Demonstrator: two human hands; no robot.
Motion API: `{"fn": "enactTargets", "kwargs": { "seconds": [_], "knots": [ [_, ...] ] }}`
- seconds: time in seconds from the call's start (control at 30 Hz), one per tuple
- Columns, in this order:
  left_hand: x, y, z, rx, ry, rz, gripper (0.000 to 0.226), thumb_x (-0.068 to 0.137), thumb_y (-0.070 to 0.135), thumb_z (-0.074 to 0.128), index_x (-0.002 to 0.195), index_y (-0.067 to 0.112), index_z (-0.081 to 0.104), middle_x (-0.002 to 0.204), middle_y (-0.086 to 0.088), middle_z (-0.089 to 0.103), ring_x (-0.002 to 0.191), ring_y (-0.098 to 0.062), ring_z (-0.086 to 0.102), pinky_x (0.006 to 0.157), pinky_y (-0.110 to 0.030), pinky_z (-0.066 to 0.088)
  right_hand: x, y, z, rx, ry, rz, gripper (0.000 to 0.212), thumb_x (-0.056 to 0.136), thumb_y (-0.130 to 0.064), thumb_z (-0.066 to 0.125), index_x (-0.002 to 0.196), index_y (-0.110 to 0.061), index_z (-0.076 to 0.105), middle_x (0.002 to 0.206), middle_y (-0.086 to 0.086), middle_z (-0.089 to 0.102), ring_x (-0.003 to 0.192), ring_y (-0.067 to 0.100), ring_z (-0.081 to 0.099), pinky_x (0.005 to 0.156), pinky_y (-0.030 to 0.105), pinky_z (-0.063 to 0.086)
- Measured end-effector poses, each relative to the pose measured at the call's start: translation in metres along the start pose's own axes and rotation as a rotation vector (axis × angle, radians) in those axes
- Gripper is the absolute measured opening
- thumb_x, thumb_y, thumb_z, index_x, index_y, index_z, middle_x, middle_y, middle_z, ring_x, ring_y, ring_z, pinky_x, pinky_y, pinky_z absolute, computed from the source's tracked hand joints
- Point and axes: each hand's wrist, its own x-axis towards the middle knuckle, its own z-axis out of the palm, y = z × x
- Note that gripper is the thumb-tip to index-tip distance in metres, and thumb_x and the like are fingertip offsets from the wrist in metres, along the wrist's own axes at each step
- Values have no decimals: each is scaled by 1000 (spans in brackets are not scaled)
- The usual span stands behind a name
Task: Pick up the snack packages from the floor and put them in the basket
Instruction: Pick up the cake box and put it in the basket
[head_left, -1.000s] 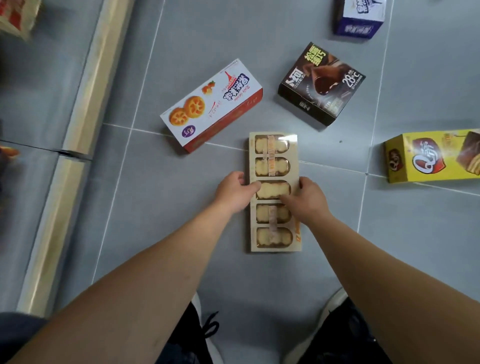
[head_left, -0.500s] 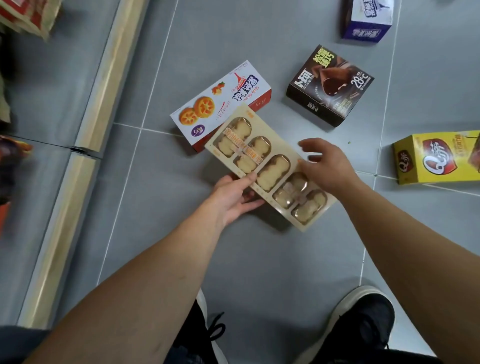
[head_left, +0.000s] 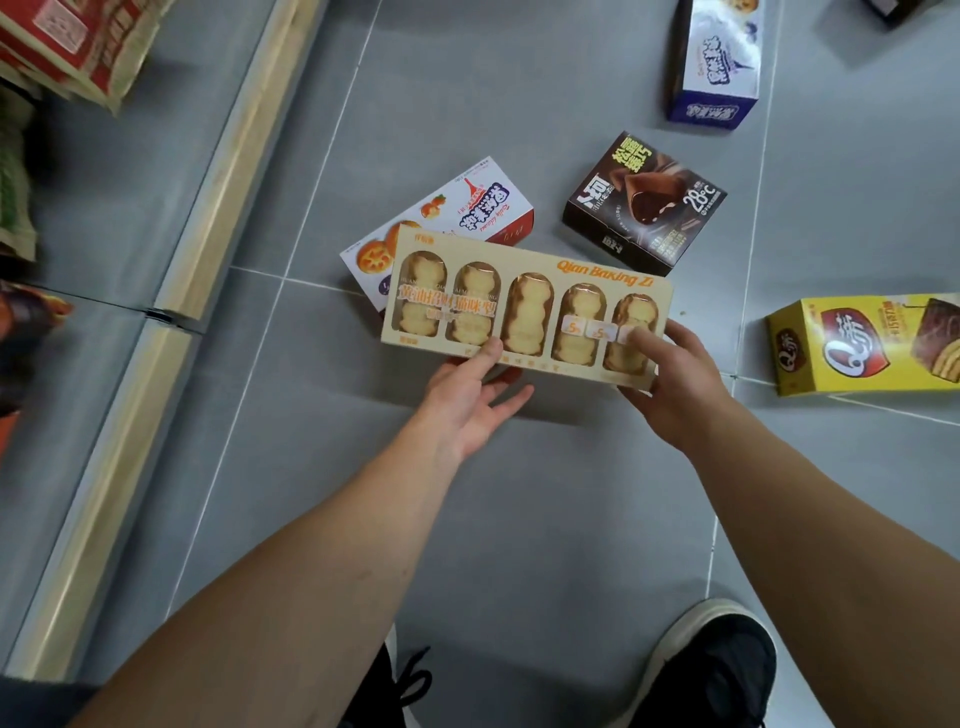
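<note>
Both hands, left hand (head_left: 467, 400) and right hand (head_left: 670, 374), pinch the cookie box (head_left: 524, 306) above the floor (head_left: 519, 519). It overlaps the orange-print box (head_left: 467, 208) at eleven o'clock; a brown box (head_left: 644, 202) lies at one, a yellow box (head_left: 862, 343) at three.

- Both bare forearms reach forward and down, side by side, converging slightly toward the hands.
- Left hand (head_left: 470, 402) lies palm up, thumb laid on the front face of the box (head_left: 524, 306) at its lower edge, fingers (head_left: 511, 400) straight and spread beneath it.
- Right hand (head_left: 675, 384) grips the box's right end, thumb pressed on the front near the corner, fingers curled behind the edge.
- Two black shoes, the right one (head_left: 717, 670) forward of the left (head_left: 395, 686).
</note>
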Motion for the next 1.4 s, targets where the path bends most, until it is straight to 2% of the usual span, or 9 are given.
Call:
{"fn": "enactTargets", "kwargs": {
  "seconds": [0.07,0.17,0.33,0.43,0.6,0.8,0.93,1.1,1.4],
  "knots": [
    [-1,-1,-1,-11,-5,-5,21,92,11,65,112,12,60,115,-15,68,111,-33,60,88,-55,53,0,0,-2,66,-53,45,51,90,-17,69,136,-19,49,121,10,68,101,27,72,82,41,58],
    [-2,-2,-6,-9,-13,-29,25,91,13,66,116,13,60,120,-16,66,112,-34,60,90,-56,53,-3,-1,-2,133,-154,97,28,94,-21,61,121,-13,61,118,11,71,104,26,70,84,37,57],
    [-4,15,-18,-54,30,3,33,92,24,65,121,12,54,141,-11,51,132,-34,48,96,-55,50,-5,-5,-3,214,-111,29,29,94,-18,62,122,-8,61,105,7,75,88,19,73,70,29,59],
    [1,43,-35,-104,143,99,32,94,32,62,119,13,56,136,-9,54,135,-33,44,97,-50,48,-5,-11,-11,246,-113,2,26,94,-18,62,120,-12,62,101,5,76,84,16,74,66,25,58],
    [7,64,-35,319,132,116,33,90,42,66,115,19,63,105,-4,75,111,-26,64,95,-49,49,-5,-14,-18,197,-193,10,22,96,-21,57,117,-15,62,104,4,75,88,16,73,67,23,57],
    [-16,71,-34,568,134,206,23,91,16,69,113,10,66,100,-5,77,98,-24,72,85,-42,58,-24,-15,-13,222,-57,49,21,92,-20,64,110,-8,65,104,11,75,92,23,74,74,32,59],
    [-75,92,-30,610,127,194,23,91,14,68,114,12,65,95,-1,77,88,-17,74,79,-37,60,-80,-45,-6,163,-45,59,22,95,-13,60,116,-7,60,111,15,73,102,27,71,86,40,58],
    [-193,149,-2,614,150,197,15,90,15,69,105,16,66,100,-5,76,92,-20,74,80,-37,59,-188,-119,31,166,18,51,7,94,-11,62,100,-11,66,95,7,76,87,21,74,77,35,59],
    [-395,300,89,664,132,199,7,91,14,68,96,17,66,96,-4,75,91,-22,72,74,-35,61,-393,-286,123,106,120,38,17,91,-17,66,107,-13,63,99,6,73,89,20,72,73,31,57]
  ]
}}
